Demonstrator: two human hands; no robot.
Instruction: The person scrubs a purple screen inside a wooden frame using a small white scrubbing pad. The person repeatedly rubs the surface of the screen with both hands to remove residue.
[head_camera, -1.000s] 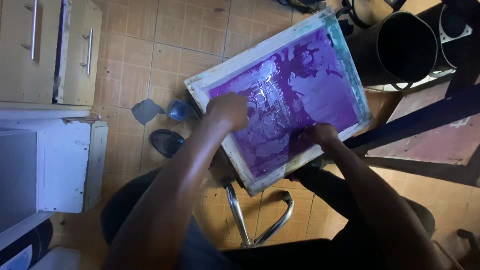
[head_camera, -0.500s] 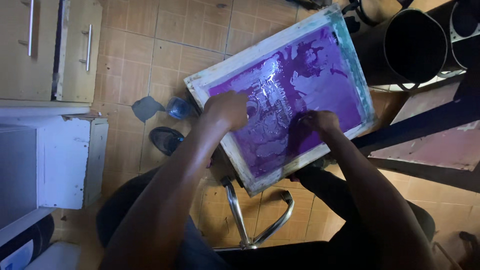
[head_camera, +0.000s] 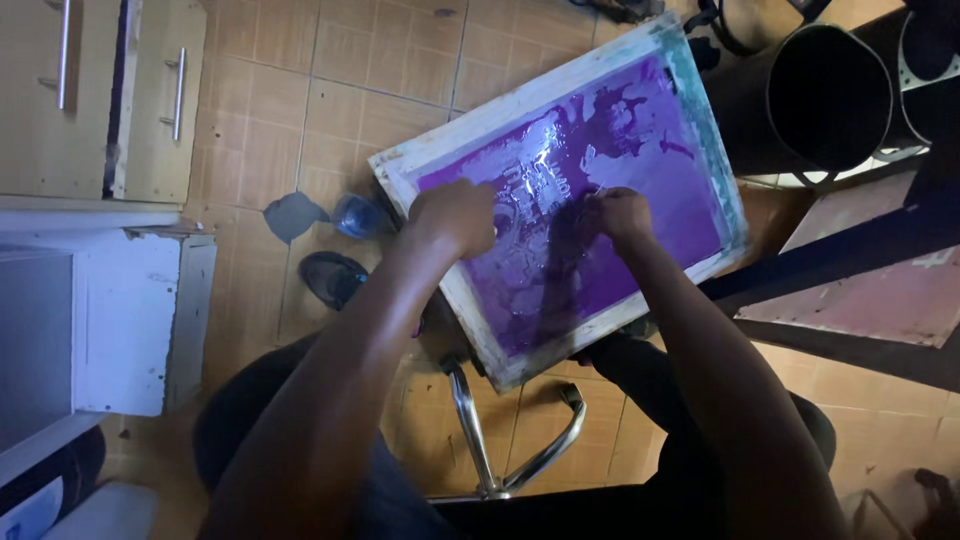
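Seen from the head camera, looking straight down: a person sits holding a rectangular screen-printing frame of pale, paint-worn wood with a wet purple mesh (head_camera: 620, 200) tilted across their lap, above a tan tiled floor (head_camera: 330, 110). The left hand (head_camera: 455, 215) rests curled on the mesh near the frame's left rail, fingers bent as if pressing or rubbing; whether it grips anything small cannot be told. The right hand (head_camera: 622, 213) is clenched on the middle of the mesh, again with nothing clearly visible inside it. The mesh glistens and shows paler, washed-looking patches between the hands.

The frame looks stiff and fairly light, but the stretched mesh seems thin and easy to tear, and its wet face is likely slippery; the wooden rails are probably the safest place to take hold.

Below the frame, a chrome tubular chair leg (head_camera: 480, 440) curves over the tiles. A dark shoe (head_camera: 333, 277) sits to the left, a beige cabinet with metal handles (head_camera: 90, 90) stands at upper left, and a large black bucket (head_camera: 825, 95) stands at upper right.
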